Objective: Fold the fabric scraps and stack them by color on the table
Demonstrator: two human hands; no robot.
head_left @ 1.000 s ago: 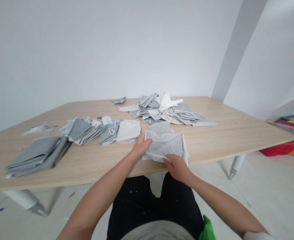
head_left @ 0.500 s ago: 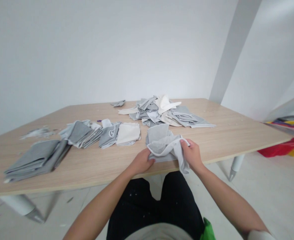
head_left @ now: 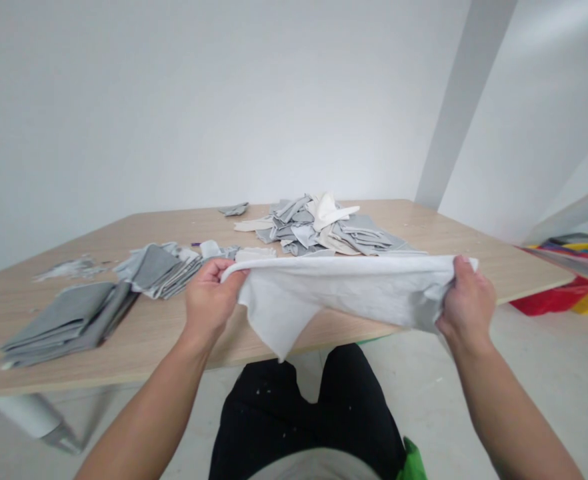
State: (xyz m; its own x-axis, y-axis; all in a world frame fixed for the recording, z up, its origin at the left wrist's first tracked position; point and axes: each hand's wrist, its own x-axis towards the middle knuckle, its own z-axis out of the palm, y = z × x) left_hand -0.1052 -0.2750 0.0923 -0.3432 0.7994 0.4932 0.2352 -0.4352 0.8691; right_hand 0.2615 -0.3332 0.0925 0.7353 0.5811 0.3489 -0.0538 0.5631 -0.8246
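Head view, item one: white rectangular cloth piece of soft woven fabric (head_left: 344,290), held in the air above the near edge of the table and over the person's lap. Long axis runs left to right, nearly level, with the upper hem pulled taut between the two hands; the lower part sags, and one loose corner hangs to a point low and left of centre. Right end shows a grey shaded fold bunched in the grip

Left hand (head_left: 208,300): closed, pinching the cloth's left upper corner between thumb and fingers, knuckles toward the camera. Cloth extends from it to the right

Right hand (head_left: 467,303): closed in a fist around the cloth's right end. Cloth extends from it to the left. Both hands sit at about equal height and equal reach from the body; neither is nearer the cloth's middle

Light wooden table with pale legs (head_left: 474,257): behind and beneath the cloth

Loose heap of grey and cream fabric offcuts (head_left: 319,227): far centre of the table, just beyond the cloth's hem

Row of folded grey and white pieces (head_left: 167,263): left of the left hand, partly hidden behind it

Stack of folded dark grey fabric (head_left: 67,320): far left, well apart from both hands

Bright red and yellow striped material (head_left: 569,283): on the floor at far right
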